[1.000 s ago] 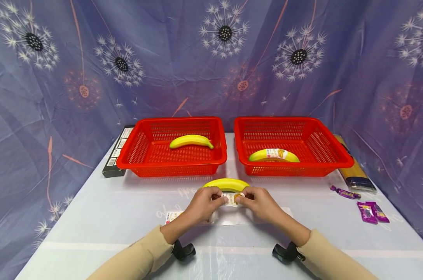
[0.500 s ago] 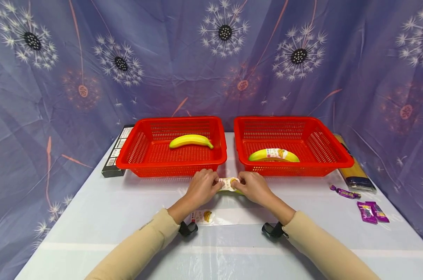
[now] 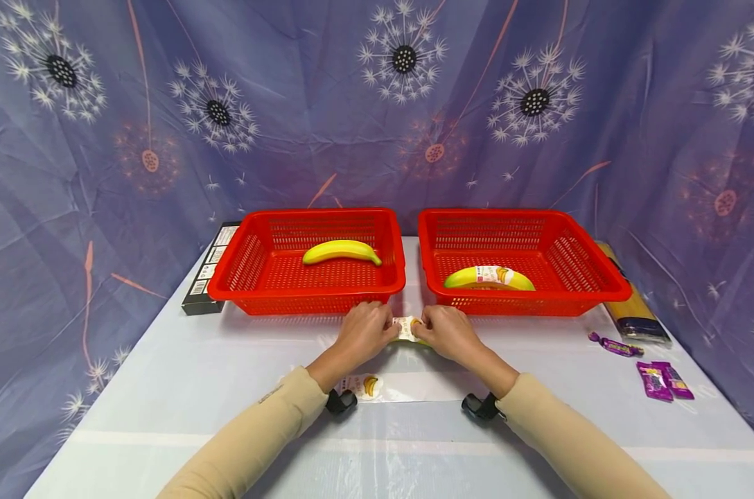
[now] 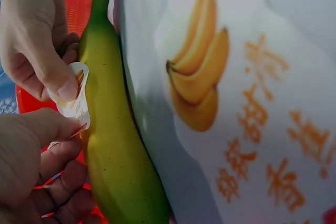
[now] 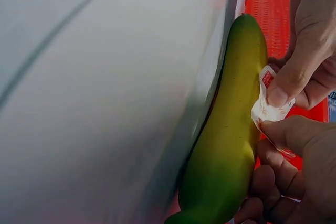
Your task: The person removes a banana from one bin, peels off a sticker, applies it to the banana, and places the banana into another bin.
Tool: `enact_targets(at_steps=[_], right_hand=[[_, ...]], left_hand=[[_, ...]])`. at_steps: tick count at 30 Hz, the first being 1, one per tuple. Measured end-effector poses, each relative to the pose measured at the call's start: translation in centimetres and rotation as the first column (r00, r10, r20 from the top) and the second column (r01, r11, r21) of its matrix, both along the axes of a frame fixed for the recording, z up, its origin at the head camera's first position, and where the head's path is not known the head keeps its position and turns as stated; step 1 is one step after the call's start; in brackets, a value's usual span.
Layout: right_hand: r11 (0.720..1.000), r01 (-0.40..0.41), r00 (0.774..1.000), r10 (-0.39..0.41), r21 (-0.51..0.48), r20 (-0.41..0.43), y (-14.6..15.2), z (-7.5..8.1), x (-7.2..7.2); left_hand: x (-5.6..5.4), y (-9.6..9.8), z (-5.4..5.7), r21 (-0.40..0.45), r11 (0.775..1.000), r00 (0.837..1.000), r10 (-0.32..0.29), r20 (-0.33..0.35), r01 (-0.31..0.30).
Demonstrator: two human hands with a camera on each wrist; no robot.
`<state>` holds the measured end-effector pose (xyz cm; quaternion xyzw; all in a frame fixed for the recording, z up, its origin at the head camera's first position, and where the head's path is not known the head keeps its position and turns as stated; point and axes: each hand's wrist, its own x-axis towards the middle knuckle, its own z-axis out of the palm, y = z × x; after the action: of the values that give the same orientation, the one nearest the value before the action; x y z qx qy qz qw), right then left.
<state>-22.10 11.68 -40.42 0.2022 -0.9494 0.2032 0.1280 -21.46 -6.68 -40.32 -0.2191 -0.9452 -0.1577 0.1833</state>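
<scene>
the left hand [image 3: 361, 331] and the right hand [image 3: 450, 334] each pinch one end of a small white label [image 3: 405, 328], thumbs on top. the label is stretched between the thumbs and sits against the side of a green and yellow banana [image 4: 113, 114]. the banana lies just under the fingers, and from above the hands hide most of it. a clear strip [image 3: 421, 388] with another label lies nearer the person.

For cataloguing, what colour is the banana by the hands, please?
The banana is yellow with green ends, clearest in the right wrist view.
</scene>
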Motion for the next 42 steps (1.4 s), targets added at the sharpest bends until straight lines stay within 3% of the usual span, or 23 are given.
enact_targets(at_steps=[6,10,14,18,25,30,37,42], right_hand=[[0.999,0.012,1.000,-0.012,0.033,-0.020,-0.2,0.0,0.1],[0.999,0.032,0.999,-0.031,0.008,-0.008,0.2,-0.3,0.0],[0.999,0.043,0.998,-0.042,-0.026,0.042,0.6,-0.5,0.0],[0.999,0.040,0.994,-0.038,-0.019,0.104,1.0,-0.6,0.1],[0.998,-0.044,0.986,0.049,-0.033,0.160,1.8,-0.7,0.9],[0.999,-0.034,0.987,0.039,-0.036,0.159,1.6,-0.7,1.3],[0.996,0.018,0.984,-0.033,0.089,0.174,0.6,-0.7,0.9],[0.993,-0.002,0.989,-0.016,0.121,0.150,0.5,-0.7,0.8]], left_hand=[[0.0,0.2,-0.2,-0.016,1.000,0.999,-0.008,-0.036,0.007],[-0.1,0.1,-0.3,-0.003,1.000,1.000,-0.010,-0.017,0.010],[-0.2,-0.2,-0.2,0.043,0.999,0.993,-0.028,0.113,0.024],[-0.3,-0.6,0.1,0.108,0.993,0.964,-0.065,0.260,0.038],[0.4,-1.3,0.2,0.172,0.984,0.929,-0.105,0.356,0.045],[1.0,-1.4,0.2,0.171,0.984,0.930,-0.103,0.354,0.044],[1.2,-1.3,0.0,0.153,0.987,0.942,-0.101,0.320,0.054],[1.1,-1.2,-0.1,0.151,0.987,0.945,-0.095,0.312,0.050]])
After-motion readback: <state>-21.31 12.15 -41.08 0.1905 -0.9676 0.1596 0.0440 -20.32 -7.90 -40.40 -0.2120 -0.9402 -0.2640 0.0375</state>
